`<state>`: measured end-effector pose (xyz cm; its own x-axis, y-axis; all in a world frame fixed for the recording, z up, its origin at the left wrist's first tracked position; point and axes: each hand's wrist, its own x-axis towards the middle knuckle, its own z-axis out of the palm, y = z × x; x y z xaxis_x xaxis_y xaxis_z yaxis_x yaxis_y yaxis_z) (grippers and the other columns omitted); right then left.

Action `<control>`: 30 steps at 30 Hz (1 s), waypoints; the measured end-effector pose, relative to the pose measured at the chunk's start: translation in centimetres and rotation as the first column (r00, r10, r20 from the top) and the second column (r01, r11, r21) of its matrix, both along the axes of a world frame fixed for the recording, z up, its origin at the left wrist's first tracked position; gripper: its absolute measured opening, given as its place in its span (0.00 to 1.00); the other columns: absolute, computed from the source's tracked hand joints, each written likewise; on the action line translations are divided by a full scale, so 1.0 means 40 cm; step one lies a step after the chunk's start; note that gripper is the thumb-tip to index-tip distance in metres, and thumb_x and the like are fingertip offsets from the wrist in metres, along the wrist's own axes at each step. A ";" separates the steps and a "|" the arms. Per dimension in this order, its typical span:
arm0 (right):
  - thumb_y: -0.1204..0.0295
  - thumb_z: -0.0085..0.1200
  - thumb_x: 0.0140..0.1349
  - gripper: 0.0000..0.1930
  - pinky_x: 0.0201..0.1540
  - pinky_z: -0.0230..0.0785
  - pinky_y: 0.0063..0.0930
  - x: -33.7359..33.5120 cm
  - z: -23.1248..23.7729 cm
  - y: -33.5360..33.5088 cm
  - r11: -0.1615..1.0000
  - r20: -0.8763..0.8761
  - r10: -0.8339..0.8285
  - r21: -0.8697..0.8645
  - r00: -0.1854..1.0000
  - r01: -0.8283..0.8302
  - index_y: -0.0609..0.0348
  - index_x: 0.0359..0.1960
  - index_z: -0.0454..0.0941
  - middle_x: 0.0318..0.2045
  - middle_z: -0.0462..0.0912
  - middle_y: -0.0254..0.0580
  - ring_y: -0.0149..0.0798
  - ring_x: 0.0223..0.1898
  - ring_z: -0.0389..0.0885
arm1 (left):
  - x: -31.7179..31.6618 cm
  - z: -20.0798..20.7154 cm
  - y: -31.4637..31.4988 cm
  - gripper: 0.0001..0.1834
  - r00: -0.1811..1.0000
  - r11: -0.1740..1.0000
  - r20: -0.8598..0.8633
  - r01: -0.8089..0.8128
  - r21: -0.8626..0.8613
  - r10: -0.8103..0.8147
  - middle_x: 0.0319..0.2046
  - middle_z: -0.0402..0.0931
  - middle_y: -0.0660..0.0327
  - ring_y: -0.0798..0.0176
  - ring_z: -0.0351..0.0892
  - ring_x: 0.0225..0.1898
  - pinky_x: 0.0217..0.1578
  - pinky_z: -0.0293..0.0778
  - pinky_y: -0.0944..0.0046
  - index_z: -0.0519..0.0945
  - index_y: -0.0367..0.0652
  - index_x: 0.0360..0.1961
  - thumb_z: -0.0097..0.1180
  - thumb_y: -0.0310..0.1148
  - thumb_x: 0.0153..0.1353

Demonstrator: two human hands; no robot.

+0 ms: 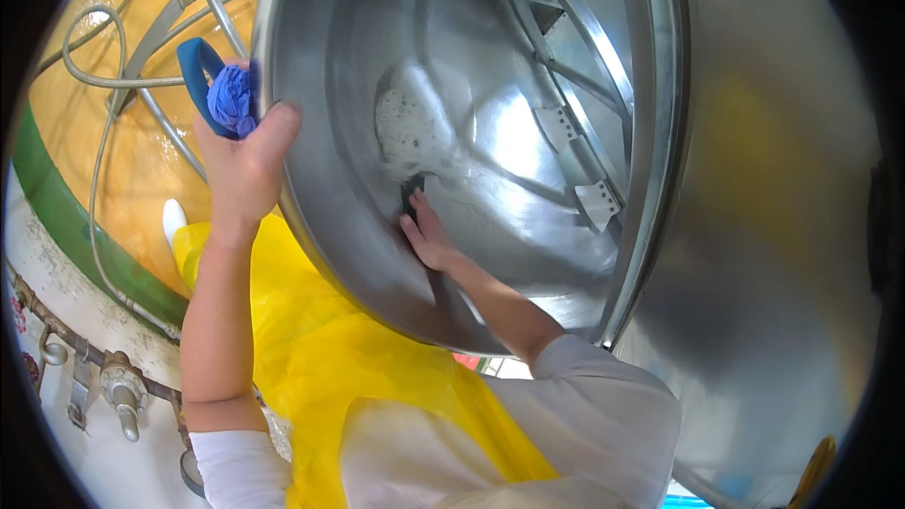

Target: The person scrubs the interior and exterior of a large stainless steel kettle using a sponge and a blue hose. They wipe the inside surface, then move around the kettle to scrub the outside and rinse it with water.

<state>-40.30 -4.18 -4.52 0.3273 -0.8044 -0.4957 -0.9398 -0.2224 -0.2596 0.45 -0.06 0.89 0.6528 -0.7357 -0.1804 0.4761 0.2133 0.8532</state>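
A large round steel vessel [325, 179] opens in front of me. My left hand [245, 165] grips its left rim, thumb on the edge and the other fingers mostly hidden. Against that hand sit a blue loop [193, 71] and a crumpled blue-violet bundle [230, 99], thin like a glove or cloth; how they are held I cannot tell. Reaching inside, my right hand [432, 238] presses a small dark pad [411, 190] to the vessel's wall. Whitish suds [405, 123] lie in a shallow pool just beyond the pad.
A curved metal frame with white scraper blades [598, 204] stands inside the vessel's right half. The wide steel lid or side [754, 226] rises at right. A grey hose [99, 160] loops over the wet orange floor [151, 151]. Pipes with a valve [123, 386] run at lower left.
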 end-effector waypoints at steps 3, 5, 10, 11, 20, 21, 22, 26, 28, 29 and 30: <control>0.49 0.50 0.69 0.35 0.64 0.64 0.54 -0.218 0.124 0.011 0.995 -0.400 0.001 -0.095 0.916 -0.043 0.69 0.64 0.65 0.60 0.73 0.65 0.65 0.61 0.72 | 0.001 -0.010 0.000 0.16 1.000 0.999 -0.014 0.001 -0.035 -0.002 0.31 0.73 0.69 0.74 0.71 0.31 0.36 0.68 0.72 0.76 0.41 0.42 0.64 0.28 0.51; 0.51 0.58 0.61 0.30 0.50 0.72 0.55 -0.427 0.255 -0.058 0.897 -0.516 -0.236 -0.442 0.824 -0.019 0.69 0.48 0.72 0.44 0.79 0.60 0.64 0.49 0.79 | 0.001 -0.020 0.000 0.17 0.999 0.998 -0.031 -0.026 -0.050 0.025 0.31 0.74 0.69 0.73 0.72 0.32 0.36 0.69 0.72 0.77 0.40 0.43 0.64 0.27 0.52; 0.47 0.61 0.57 0.42 0.65 0.62 0.56 -0.539 0.215 -0.077 0.812 -0.680 -0.262 -0.539 0.685 -0.225 0.78 0.58 0.68 0.59 0.71 0.75 0.69 0.60 0.71 | 0.001 -0.022 -0.003 0.18 1.000 0.999 -0.025 -0.006 -0.052 0.004 0.34 0.77 0.67 0.72 0.75 0.34 0.39 0.71 0.71 0.78 0.39 0.45 0.64 0.29 0.52; 0.47 0.59 0.59 0.44 0.67 0.61 0.55 -0.461 0.123 -0.055 0.857 -0.581 -0.237 -0.503 0.778 -0.115 0.78 0.63 0.64 0.61 0.70 0.73 0.68 0.63 0.69 | 0.002 -0.022 -0.005 0.18 1.000 0.999 -0.011 -0.004 -0.047 0.003 0.34 0.78 0.66 0.71 0.76 0.34 0.39 0.71 0.70 0.78 0.39 0.45 0.64 0.29 0.52; 0.43 0.34 0.75 0.38 0.79 0.36 0.46 0.035 0.233 0.127 0.957 -0.219 0.049 0.288 0.975 0.017 0.56 0.77 0.51 0.77 0.48 0.59 0.56 0.79 0.41 | 0.007 -0.026 -0.002 0.18 1.000 0.999 0.028 -0.006 -0.034 0.007 0.33 0.77 0.66 0.71 0.75 0.34 0.39 0.70 0.70 0.78 0.39 0.45 0.64 0.30 0.52; 0.43 0.33 0.75 0.38 0.79 0.37 0.47 -0.071 0.272 0.127 0.964 -0.399 0.069 0.261 0.915 0.041 0.56 0.76 0.52 0.77 0.48 0.59 0.56 0.79 0.41 | 0.008 -0.029 -0.003 0.17 1.000 1.000 0.029 -0.005 -0.026 0.006 0.33 0.77 0.67 0.71 0.74 0.33 0.39 0.70 0.70 0.78 0.39 0.44 0.64 0.30 0.52; 0.42 0.34 0.74 0.39 0.77 0.43 0.49 -0.221 0.287 0.118 0.989 -0.604 0.091 0.146 0.792 -0.003 0.61 0.74 0.56 0.75 0.52 0.62 0.57 0.78 0.46 | 0.010 -0.032 -0.002 0.17 1.000 1.000 0.030 -0.005 -0.023 0.006 0.32 0.76 0.67 0.71 0.74 0.33 0.38 0.69 0.70 0.78 0.39 0.44 0.64 0.29 0.52; 0.37 0.33 0.72 0.45 0.76 0.46 0.49 -0.465 0.389 0.084 0.989 -0.913 -0.148 -0.133 0.379 0.066 0.68 0.75 0.52 0.75 0.50 0.69 0.59 0.77 0.48 | 0.000 -0.029 -0.008 0.16 0.999 0.997 -0.048 -0.029 -0.070 0.025 0.31 0.74 0.70 0.74 0.72 0.31 0.36 0.68 0.71 0.78 0.39 0.43 0.64 0.28 0.52; 0.38 0.34 0.72 0.46 0.77 0.44 0.49 -0.282 0.347 0.123 0.968 -0.803 -0.084 0.073 0.590 0.238 0.67 0.75 0.49 0.75 0.49 0.68 0.59 0.77 0.47 | -0.002 -0.036 -0.008 0.15 0.999 0.998 -0.042 -0.037 -0.059 0.035 0.30 0.73 0.71 0.75 0.71 0.31 0.35 0.67 0.72 0.77 0.39 0.42 0.63 0.28 0.53; 0.39 0.36 0.73 0.45 0.78 0.40 0.46 -0.081 0.343 0.147 0.918 -0.699 -0.096 0.212 0.708 0.334 0.67 0.76 0.47 0.76 0.48 0.66 0.57 0.78 0.45 | -0.007 -0.030 -0.010 0.14 0.999 0.997 -0.038 -0.038 -0.073 0.036 0.29 0.72 0.72 0.76 0.69 0.29 0.34 0.66 0.73 0.77 0.39 0.41 0.63 0.27 0.52; 0.44 0.37 0.74 0.43 0.79 0.37 0.44 0.002 0.295 0.178 0.941 -0.496 -0.042 0.271 0.867 0.201 0.67 0.76 0.44 0.77 0.46 0.64 0.57 0.79 0.43 | -0.008 -0.023 -0.010 0.14 1.000 0.997 -0.007 -0.030 -0.070 0.029 0.28 0.71 0.72 0.76 0.69 0.29 0.34 0.66 0.73 0.77 0.40 0.40 0.63 0.27 0.52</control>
<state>-40.23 2.92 7.28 -0.1034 -0.6050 -0.7895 -0.9779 -0.0832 0.1918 0.12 -0.48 -0.02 0.6734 -0.7272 -0.1334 0.4739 0.2861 0.8328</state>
